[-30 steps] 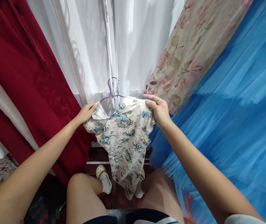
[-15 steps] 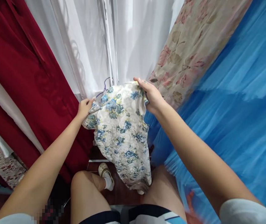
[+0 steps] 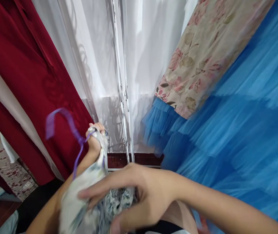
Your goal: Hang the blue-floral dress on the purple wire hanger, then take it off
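Note:
A white floral dress [image 3: 76, 195] with blue and green flowers hangs bunched and blurred low in front of me. My left hand [image 3: 93, 143] is closed around its upper part. A purple hanger [image 3: 81, 140] sits at the garment's neck, its hook pointing up and left beside that hand. My right hand [image 3: 144, 191] is smeared by motion in front of the dress, fingers and thumb apart. Whether it touches the fabric I cannot tell. Part of the dress is hidden behind this hand.
Dark red cloth [image 3: 35, 81] hangs at left and white curtains [image 3: 146, 52] behind, with a narrow metal upright [image 3: 123, 94] between them. To the right hang a beige floral cloth [image 3: 192, 68] and a ruffled blue tulle gown [image 3: 246, 136].
The dress was stretched out between both hands; now it is gathered, tilted and nearer me. My right hand has let go of its shoulder and moved down. The hanger has swung left into view.

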A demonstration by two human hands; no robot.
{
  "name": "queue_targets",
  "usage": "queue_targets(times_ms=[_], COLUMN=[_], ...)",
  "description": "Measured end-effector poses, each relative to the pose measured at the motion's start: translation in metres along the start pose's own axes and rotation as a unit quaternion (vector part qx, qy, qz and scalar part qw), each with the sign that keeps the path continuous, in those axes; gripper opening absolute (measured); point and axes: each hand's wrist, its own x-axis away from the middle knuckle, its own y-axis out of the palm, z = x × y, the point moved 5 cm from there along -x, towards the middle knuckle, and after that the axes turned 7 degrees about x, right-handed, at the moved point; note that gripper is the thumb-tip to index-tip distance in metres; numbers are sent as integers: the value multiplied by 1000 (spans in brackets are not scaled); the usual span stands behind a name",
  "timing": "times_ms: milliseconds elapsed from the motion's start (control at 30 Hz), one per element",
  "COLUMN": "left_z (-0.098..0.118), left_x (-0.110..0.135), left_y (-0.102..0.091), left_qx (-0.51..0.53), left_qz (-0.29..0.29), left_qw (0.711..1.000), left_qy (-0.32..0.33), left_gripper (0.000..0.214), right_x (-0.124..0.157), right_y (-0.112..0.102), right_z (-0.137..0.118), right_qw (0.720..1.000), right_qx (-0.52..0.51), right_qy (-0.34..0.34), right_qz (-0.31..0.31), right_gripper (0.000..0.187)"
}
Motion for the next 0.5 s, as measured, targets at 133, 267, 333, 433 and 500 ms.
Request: queue_targets(times_ms=[133,267,333,433,500], left_z=[20,27,35,56,67], left_x=[25,26,24,23,18], left_y=[33,69,83,87,75], left_qx=[190,308,323,354,355], left_qz=[54,32,4,-31,-33], left_qw=[980,949,943,933,934], left_qy=[-8,-66,-75,-58,-28], left_gripper=[57,65,67,65,55], right_x=[18,31,40,65,89], right_y=[-44,-57,-59,-65,-75], right_z=[39,83,96,101,94], right_qw=[953,915,911,892,860], right_qx=[255,366,364,361,374], right_qy=[70,106,136,196,214], right_qz=[147,136,140,187,274], right_gripper=[65,112,109,52,21])
